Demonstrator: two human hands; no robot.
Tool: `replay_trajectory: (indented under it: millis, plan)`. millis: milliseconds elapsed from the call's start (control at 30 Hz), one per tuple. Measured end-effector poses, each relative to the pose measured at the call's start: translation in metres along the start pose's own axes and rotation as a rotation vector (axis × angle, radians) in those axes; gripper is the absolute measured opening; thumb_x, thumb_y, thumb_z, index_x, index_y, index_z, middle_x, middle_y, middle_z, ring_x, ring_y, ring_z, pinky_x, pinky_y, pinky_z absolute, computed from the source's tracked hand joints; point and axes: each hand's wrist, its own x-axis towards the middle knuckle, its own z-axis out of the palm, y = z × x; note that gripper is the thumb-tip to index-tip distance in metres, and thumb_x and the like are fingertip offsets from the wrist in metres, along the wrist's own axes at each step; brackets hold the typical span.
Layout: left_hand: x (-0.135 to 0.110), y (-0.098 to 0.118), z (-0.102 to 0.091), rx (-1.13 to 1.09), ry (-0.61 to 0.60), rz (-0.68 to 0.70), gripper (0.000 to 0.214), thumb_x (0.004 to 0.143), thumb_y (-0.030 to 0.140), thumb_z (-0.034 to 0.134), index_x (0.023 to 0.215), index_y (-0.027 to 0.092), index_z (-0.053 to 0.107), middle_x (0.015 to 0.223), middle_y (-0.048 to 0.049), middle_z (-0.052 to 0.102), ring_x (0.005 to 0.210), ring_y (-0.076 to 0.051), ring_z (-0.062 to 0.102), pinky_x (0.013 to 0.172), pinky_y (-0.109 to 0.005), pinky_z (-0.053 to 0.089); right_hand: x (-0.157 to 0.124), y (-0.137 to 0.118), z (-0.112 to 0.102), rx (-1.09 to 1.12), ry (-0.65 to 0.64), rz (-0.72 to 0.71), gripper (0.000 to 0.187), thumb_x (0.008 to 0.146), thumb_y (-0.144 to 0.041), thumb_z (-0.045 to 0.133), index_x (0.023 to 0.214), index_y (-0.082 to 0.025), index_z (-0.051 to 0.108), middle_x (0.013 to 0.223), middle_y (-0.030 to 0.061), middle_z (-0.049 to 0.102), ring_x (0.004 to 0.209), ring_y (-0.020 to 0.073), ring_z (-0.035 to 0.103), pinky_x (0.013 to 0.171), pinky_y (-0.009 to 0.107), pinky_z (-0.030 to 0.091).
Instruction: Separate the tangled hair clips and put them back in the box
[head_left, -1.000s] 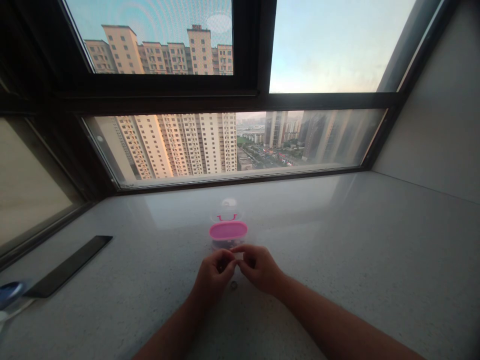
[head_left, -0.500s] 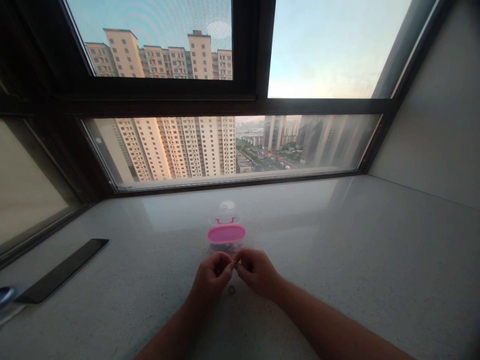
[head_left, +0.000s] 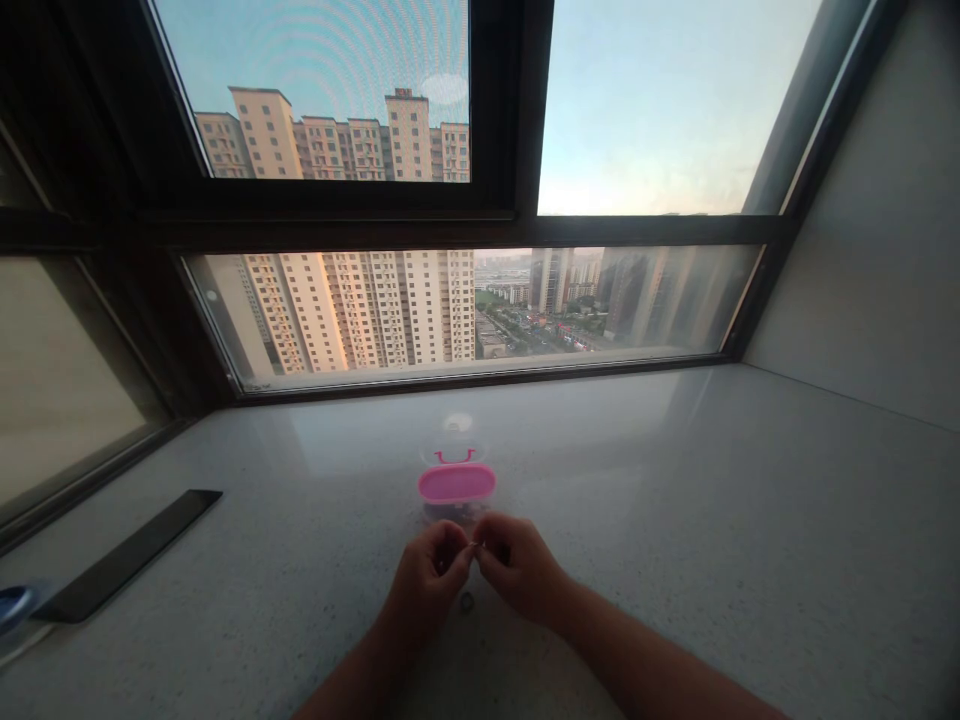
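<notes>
My left hand (head_left: 431, 568) and my right hand (head_left: 519, 562) meet fingertip to fingertip above the pale speckled sill. Both are closed in a pinch on something tiny between them, too small to name. Just beyond the fingers stands a small clear box with a pink rim (head_left: 457, 484); its contents are dark and partly hidden by my hands. Its transparent lid with a pink handle (head_left: 455, 457) lies behind it. Below my fingertips a small grey ring-shaped piece (head_left: 467, 602) rests on the sill.
At the left lies a long dark flat panel (head_left: 131, 555), with a blue round object (head_left: 15, 606) by its near end, cut off by the frame. A dark-framed window (head_left: 495, 232) borders the far side of the sill (head_left: 675, 520). On the right rises a plain wall (head_left: 870, 270).
The whole view has shifted slightly, so everything sits a little lower in the picture. My hands stay pinched together in nearly the same pose over the sill.
</notes>
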Motion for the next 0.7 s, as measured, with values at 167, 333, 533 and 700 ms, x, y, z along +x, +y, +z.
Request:
replay_trajectory:
  millis: [167, 333, 533, 700]
  plan:
    - [-0.0015, -0.002, 0.0022, 0.067, 0.011, 0.011, 0.016, 0.077, 0.029, 0.056, 0.07, 0.016, 0.052, 0.061, 0.0036, 0.044, 0.056, -0.01, 0.042, 0.053, -0.02, 0.033, -0.0003, -0.0021, -0.0007, -0.037, 0.012, -0.012, 0.007, 0.067, -0.01, 0.05, 0.064, -0.016, 0.053, 0.053, -0.0063, 0.041, 0.05, 0.0075, 0.036, 0.047, 0.018, 0.027]
    - [-0.0028, 0.0004, 0.0039, 0.138, 0.003, 0.001, 0.012, 0.075, 0.024, 0.054, 0.067, 0.016, 0.049, 0.058, 0.0051, 0.04, 0.055, -0.01, 0.037, 0.051, -0.02, 0.03, -0.0004, -0.0059, -0.0023, -0.073, 0.017, -0.027, 0.007, 0.064, -0.009, 0.049, 0.062, -0.017, 0.05, 0.053, -0.0064, 0.04, 0.05, 0.0077, 0.036, 0.047, 0.019, 0.027]
    - [-0.0038, 0.002, 0.0045, 0.145, -0.006, 0.009, 0.008, 0.07, 0.018, 0.053, 0.064, 0.017, 0.048, 0.057, 0.0049, 0.041, 0.054, -0.01, 0.037, 0.05, -0.02, 0.029, -0.0014, -0.008, -0.0028, -0.139, 0.022, -0.032, 0.01, 0.061, -0.007, 0.047, 0.06, -0.017, 0.048, 0.052, -0.0066, 0.039, 0.049, 0.0079, 0.035, 0.047, 0.019, 0.026]
    - [-0.0043, 0.0012, 0.004, 0.124, -0.009, 0.017, 0.007, 0.069, 0.015, 0.051, 0.064, 0.017, 0.048, 0.057, 0.0051, 0.041, 0.054, -0.009, 0.036, 0.05, -0.019, 0.029, -0.001, -0.0088, -0.0027, -0.144, 0.029, -0.027, 0.01, 0.06, -0.007, 0.047, 0.059, -0.017, 0.047, 0.051, -0.0067, 0.038, 0.049, 0.0079, 0.034, 0.047, 0.019, 0.025]
